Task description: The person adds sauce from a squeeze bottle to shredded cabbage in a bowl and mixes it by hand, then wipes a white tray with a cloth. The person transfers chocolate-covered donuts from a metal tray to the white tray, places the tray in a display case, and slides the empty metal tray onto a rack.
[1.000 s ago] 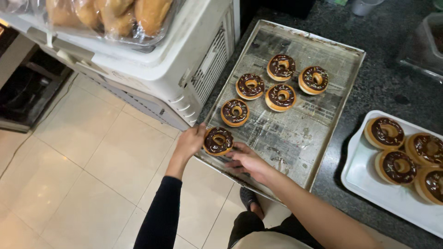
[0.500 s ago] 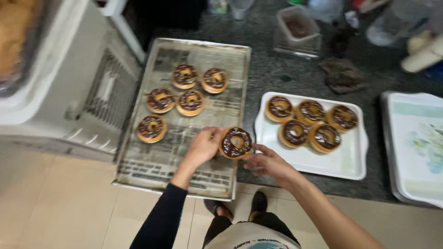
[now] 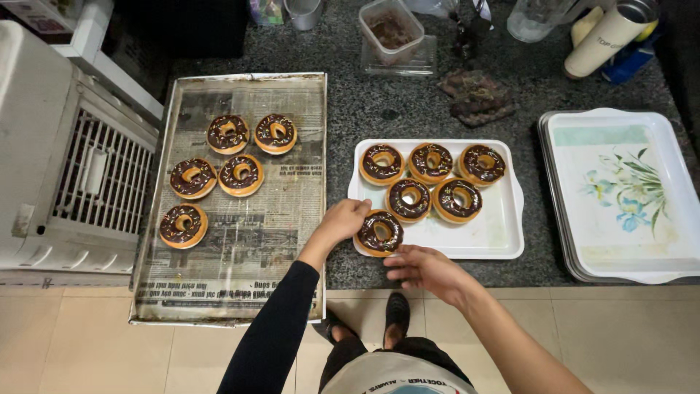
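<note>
Your left hand (image 3: 343, 222) and right hand (image 3: 421, 268) together grasp one chocolate-glazed doughnut (image 3: 380, 233) at the lower left corner of the white rectangular tray (image 3: 503, 241), just left of centre in the frame; the left fingers cup its left edge, while the right fingers spread under its lower edge. The step in hand appears to be setting this doughnut down as the sixth on the tray, beside the five already there: three in an upper row and two below them. The doughnut sits partly over the tray's rim, so the placement calls for a small shift toward the right before both hands let go, with fingertips kept on the plain sides and off the glaze. The doughnut is ring-shaped, with a golden-brown body, a dark glossy topping and an open centre hole; the glaze looks soft enough to smear if pressed. At the left of the frame, a metal baking sheet (image 3: 310, 292) lined with newspaper carries five more glazed doughnuts (image 3: 241, 175) in its upper half. At the right lies a stack of floral-printed trays (image 3: 620, 182) on the dark speckled surface (image 3: 408, 109).
</note>
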